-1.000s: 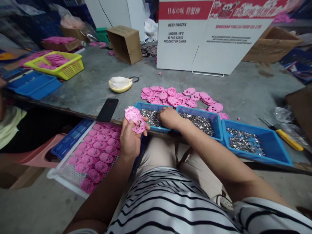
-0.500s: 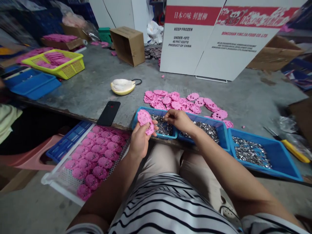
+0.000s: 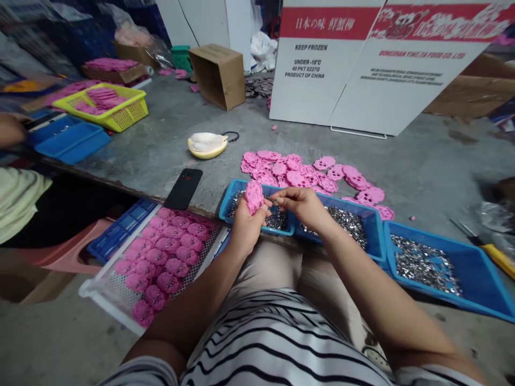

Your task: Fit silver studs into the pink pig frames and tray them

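Left hand (image 3: 246,228) clamps an upright pink disc (image 3: 255,197) above the blue tray (image 3: 235,192) at the counter (image 3: 169,145) edge. Right hand (image 3: 302,206) pinches beside it; pinched item indiscernible.

A long grey concrete worktable (image 3: 161,139) with a worn, stained top runs across the middle of the frame, its front edge dark and chipped. Below it, at the lower left, lies a bare grey concrete floor (image 3: 48,348). At the upper centre, white panel walls (image 3: 201,21) stand behind the table, with a thin dark cable running down one. A large white-and-red printed cardboard carton (image 3: 362,69) stands at the upper right of the table, and an open brown cardboard box (image 3: 217,75) lies on its side at the upper centre. A pink plastic stool (image 3: 60,252) sits at the left edge. The light is dim, soft and even.
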`<state>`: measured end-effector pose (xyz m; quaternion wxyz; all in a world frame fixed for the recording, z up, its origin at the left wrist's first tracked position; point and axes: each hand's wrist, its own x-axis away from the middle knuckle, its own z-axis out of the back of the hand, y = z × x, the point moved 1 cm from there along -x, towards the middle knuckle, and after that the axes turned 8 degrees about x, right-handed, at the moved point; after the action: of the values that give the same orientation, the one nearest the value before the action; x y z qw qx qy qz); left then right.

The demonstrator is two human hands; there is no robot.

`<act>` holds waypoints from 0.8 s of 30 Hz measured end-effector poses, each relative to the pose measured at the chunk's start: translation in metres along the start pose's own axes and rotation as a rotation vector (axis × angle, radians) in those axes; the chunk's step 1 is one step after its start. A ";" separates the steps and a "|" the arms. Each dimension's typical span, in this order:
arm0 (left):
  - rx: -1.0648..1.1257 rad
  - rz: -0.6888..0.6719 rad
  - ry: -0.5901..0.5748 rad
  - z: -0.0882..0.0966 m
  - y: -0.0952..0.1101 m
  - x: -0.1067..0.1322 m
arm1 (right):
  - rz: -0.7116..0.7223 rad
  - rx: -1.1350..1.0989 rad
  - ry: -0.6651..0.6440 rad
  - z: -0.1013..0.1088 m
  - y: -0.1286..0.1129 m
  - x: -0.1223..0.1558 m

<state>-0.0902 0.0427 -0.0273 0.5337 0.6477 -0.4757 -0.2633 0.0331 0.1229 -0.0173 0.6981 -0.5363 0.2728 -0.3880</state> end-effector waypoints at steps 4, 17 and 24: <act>-0.025 -0.012 0.031 0.001 -0.002 -0.003 | -0.014 0.039 0.040 0.000 0.000 -0.004; 0.110 0.151 -0.007 -0.014 0.010 0.003 | 0.266 0.146 0.002 0.006 -0.008 0.007; 0.298 0.146 -0.053 -0.022 0.015 0.010 | 0.222 -0.054 0.100 0.004 -0.006 0.028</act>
<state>-0.0725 0.0441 -0.0049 0.4366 0.6764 -0.5691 -0.1673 0.0499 0.1014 -0.0092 0.7075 -0.5013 0.3755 -0.3273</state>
